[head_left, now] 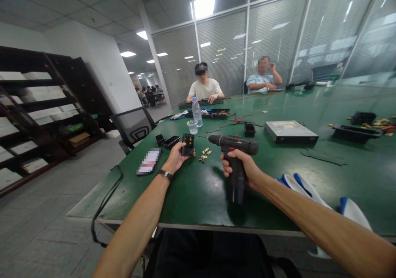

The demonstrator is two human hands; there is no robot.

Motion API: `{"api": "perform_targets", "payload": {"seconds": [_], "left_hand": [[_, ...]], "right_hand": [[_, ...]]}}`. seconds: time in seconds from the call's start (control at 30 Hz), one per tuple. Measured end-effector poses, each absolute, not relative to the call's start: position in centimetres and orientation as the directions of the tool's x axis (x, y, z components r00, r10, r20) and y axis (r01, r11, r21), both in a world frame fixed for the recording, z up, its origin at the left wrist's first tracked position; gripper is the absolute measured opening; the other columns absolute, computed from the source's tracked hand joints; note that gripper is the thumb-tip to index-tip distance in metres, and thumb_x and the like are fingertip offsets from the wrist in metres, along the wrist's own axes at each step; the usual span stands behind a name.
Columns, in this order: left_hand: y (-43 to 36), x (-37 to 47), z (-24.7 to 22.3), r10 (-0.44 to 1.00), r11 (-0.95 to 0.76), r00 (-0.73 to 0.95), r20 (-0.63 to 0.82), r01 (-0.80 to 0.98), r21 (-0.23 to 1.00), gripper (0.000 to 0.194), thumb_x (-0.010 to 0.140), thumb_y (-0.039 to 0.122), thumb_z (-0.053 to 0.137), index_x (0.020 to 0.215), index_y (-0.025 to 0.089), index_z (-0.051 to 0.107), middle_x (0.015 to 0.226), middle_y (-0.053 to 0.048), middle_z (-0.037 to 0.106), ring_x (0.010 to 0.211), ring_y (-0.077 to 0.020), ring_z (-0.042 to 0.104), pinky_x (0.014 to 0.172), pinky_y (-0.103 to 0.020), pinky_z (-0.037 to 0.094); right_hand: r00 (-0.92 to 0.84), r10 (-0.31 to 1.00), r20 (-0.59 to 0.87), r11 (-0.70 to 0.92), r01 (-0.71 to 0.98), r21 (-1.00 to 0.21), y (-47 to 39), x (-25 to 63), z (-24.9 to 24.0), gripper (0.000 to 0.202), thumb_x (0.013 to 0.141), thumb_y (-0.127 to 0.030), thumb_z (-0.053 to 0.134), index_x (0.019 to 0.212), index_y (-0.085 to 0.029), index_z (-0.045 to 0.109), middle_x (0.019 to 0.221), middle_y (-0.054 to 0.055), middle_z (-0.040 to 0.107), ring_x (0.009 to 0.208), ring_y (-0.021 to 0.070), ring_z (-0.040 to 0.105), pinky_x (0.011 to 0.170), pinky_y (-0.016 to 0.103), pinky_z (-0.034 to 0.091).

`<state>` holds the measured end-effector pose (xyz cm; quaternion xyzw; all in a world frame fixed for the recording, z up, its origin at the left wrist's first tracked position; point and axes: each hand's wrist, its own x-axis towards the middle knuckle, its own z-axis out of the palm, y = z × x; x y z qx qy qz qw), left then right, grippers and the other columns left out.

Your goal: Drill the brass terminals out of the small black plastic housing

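My right hand [238, 164] is wrapped round the handle of a black cordless drill [236, 144]. Its thin bit points left, toward a small black plastic housing [188, 145] with brass-coloured parts inside. Fingers of my left hand [177, 156] grip that housing and tilt it up over the table. Whether the bit touches the housing I cannot tell; a small gap seems to lie between them. Below the bit, several small brass pieces [204, 156] lie loose on the green table [198, 195]. Two black plastic parts [170, 142] rest just left of the housing.
A phone [149, 161] lies left. Behind my hands stand a plastic cup [192, 126] and a water bottle [196, 113]. On the right are an optical drive [291, 132], a black tray [355, 133] and white-blue gloves [306, 187]. Two people sit at the far side.
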<state>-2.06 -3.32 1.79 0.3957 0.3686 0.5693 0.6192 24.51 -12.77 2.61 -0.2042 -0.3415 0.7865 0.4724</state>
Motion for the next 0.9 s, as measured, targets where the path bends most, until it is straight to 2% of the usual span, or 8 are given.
{"api": "perform_targets", "payload": {"seconds": [0.23,0.47,0.67,0.9], "left_hand": [[-3.3,-2.1,1.8,0.990,-0.003,0.128,0.066,-0.437,0.900,0.034,0.073,0.020,0.056,0.106,0.012,0.058,0.097,-0.013,0.068,0.086,-0.0264,0.069,0.080,-0.047,0.057],[-3.4,-2.1,2.0,0.988,-0.022,0.129,0.081,-0.405,0.914,0.043,0.070,0.019,0.055,0.113,0.016,0.057,0.103,-0.010,0.068,0.089,-0.0247,0.069,0.074,-0.041,0.057],[-3.6,-1.7,2.0,0.988,-0.047,0.122,0.099,-0.373,0.926,0.042,0.071,0.020,0.054,0.113,0.016,0.059,0.100,-0.008,0.069,0.082,-0.0206,0.067,0.073,-0.038,0.057],[-3.8,-1.3,2.1,0.986,-0.052,0.128,0.106,-0.367,0.929,0.041,0.072,0.020,0.054,0.113,0.017,0.059,0.100,-0.007,0.069,0.084,-0.0204,0.067,0.073,-0.036,0.056]], "right_hand": [[-0.536,0.844,0.040,-0.319,-0.559,-0.765,-13.9,24.2,3.1,0.018,0.082,-0.027,0.053,0.087,-0.013,0.063,0.066,0.000,0.052,0.050,0.0115,0.047,0.054,0.029,0.047],[-0.618,0.783,0.066,-0.343,-0.518,-0.784,-14.3,24.0,3.1,0.017,0.082,-0.027,0.053,0.088,-0.014,0.062,0.068,0.000,0.053,0.051,0.0114,0.047,0.053,0.029,0.048],[-0.644,0.763,0.051,-0.353,-0.482,-0.802,-14.3,23.9,3.0,0.020,0.084,-0.027,0.052,0.090,-0.012,0.063,0.068,0.000,0.052,0.050,0.0111,0.047,0.053,0.029,0.048],[-0.636,0.771,0.035,-0.356,-0.476,-0.805,-14.5,23.8,3.3,0.020,0.082,-0.029,0.054,0.090,-0.013,0.062,0.067,0.000,0.053,0.050,0.0113,0.048,0.053,0.029,0.048]]}}
